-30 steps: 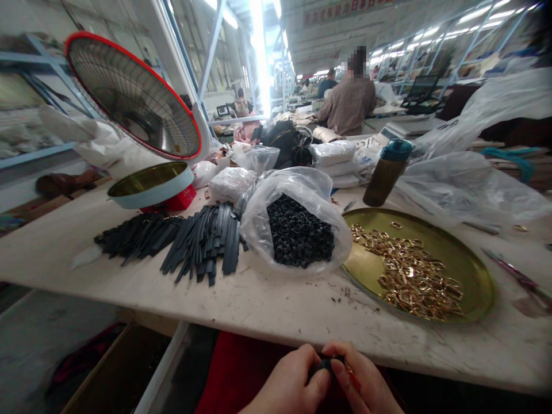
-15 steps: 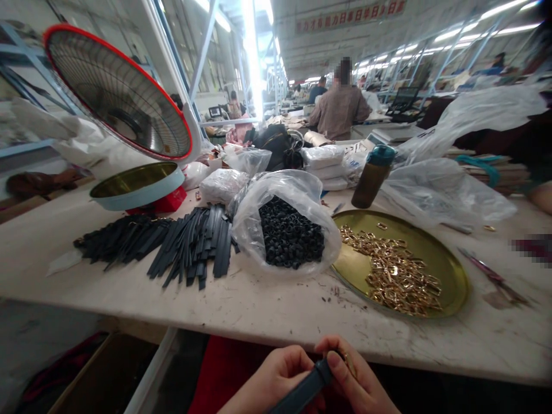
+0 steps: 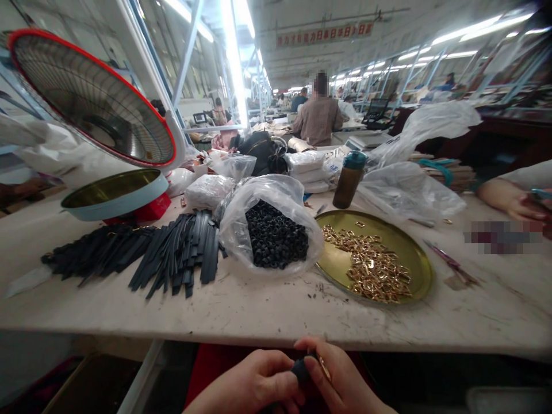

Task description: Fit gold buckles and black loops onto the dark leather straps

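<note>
A dark strap (image 3: pixel 301 371) is gripped between the person's hands, on the near side of the open plastic bag (image 3: pixel 234 241). The left hand (image 3: pixel 261 379) curls closed around it; the right hand (image 3: pixel 338 374), thumb bent in to the fingers, pinches a gold-coloured metal piece (image 3: pixel 323 367) beside it. Black loops (image 3: pixel 280 238) fill the bag. Left of the bag lie black strips (image 3: pixel 176 253); right of it, gold-coloured buckles (image 3: pixel 375 267) lie on a round tray (image 3: pixel 416 261).
</note>
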